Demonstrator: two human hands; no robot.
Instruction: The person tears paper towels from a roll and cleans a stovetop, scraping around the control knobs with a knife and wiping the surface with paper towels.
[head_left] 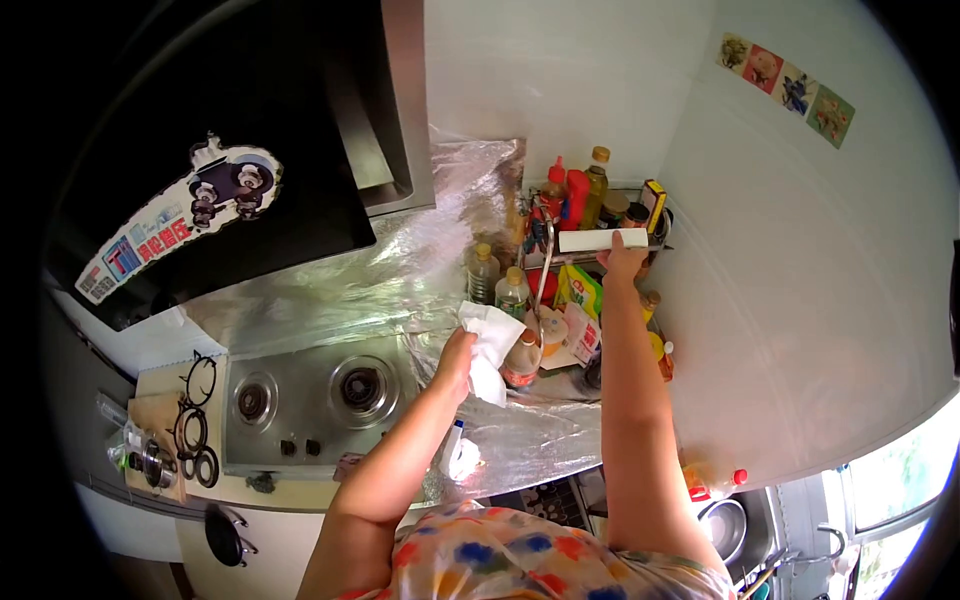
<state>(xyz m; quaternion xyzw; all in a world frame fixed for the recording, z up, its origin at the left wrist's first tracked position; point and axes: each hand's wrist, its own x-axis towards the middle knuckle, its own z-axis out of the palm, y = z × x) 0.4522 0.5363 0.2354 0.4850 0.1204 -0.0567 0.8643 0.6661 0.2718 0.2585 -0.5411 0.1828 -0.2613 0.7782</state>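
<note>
My left hand (457,362) is closed around a crumpled white cloth or tissue (486,350), held above the foil-covered counter beside several bottles. My right hand (624,258) reaches to the upper shelf of a corner rack (548,262) and grips the right part of a long white box (590,240) lying along its front. Behind the box stand a red-capped bottle (555,188), a yellow-capped oil bottle (595,190) and some jars. Below it, the lower level holds a green and yellow packet (580,290) and other packages.
A two-burner gas stove (320,405) lies at left under a black range hood (240,120). Black pan supports (192,428) rest on the left counter. A white tube (452,448) is on the foil near me. At lower right are a red-capped bottle (738,478) and a sink with a metal bowl (723,525).
</note>
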